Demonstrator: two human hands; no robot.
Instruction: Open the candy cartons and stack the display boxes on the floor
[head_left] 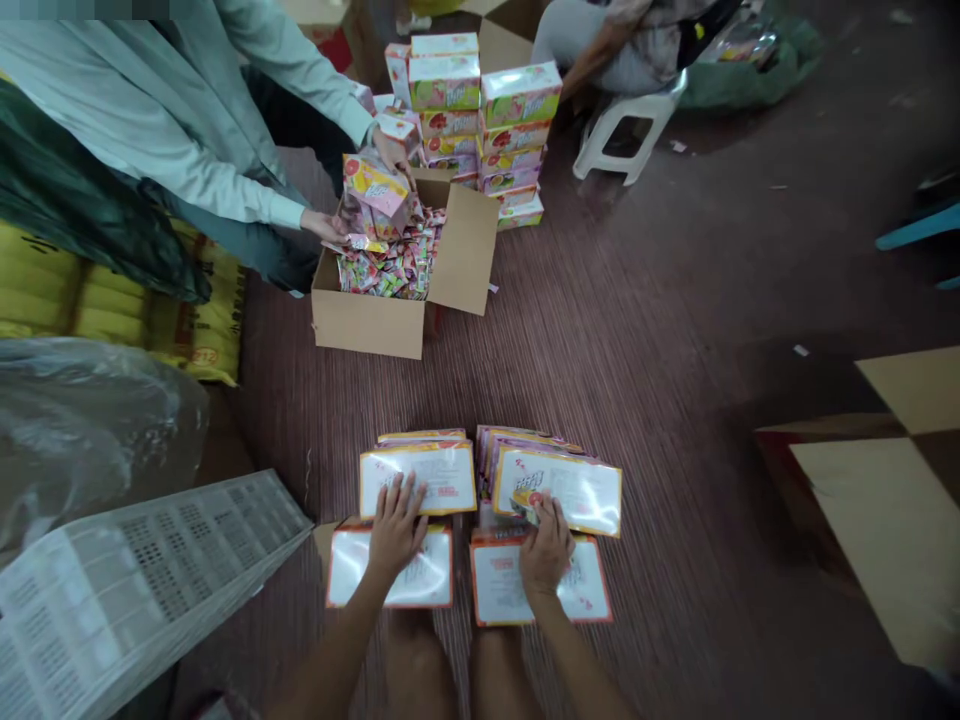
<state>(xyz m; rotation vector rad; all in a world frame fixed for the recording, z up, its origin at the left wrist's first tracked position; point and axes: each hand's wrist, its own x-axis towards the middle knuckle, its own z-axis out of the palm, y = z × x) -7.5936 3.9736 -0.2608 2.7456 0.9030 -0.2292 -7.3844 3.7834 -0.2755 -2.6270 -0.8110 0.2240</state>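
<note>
My left hand lies with its fingers spread on a flat, white-faced carton with an orange border. Below it, partly under the wrist, is another white-faced carton. On the right, my right hand has its fingers bent together over the lower edge of a white-faced carton. A small yellow-and-orange packet shows at those fingertips, partly hidden. Beneath the right palm is one more carton. Further cartons stand in close rows behind the upper two.
Ahead, a person in a pale green shirt handles a printed carton over an open cardboard box of small sachets. Stacked colourful cartons and a white stool stand beyond. Yellow sacks lie left; cardboard boxes stand right.
</note>
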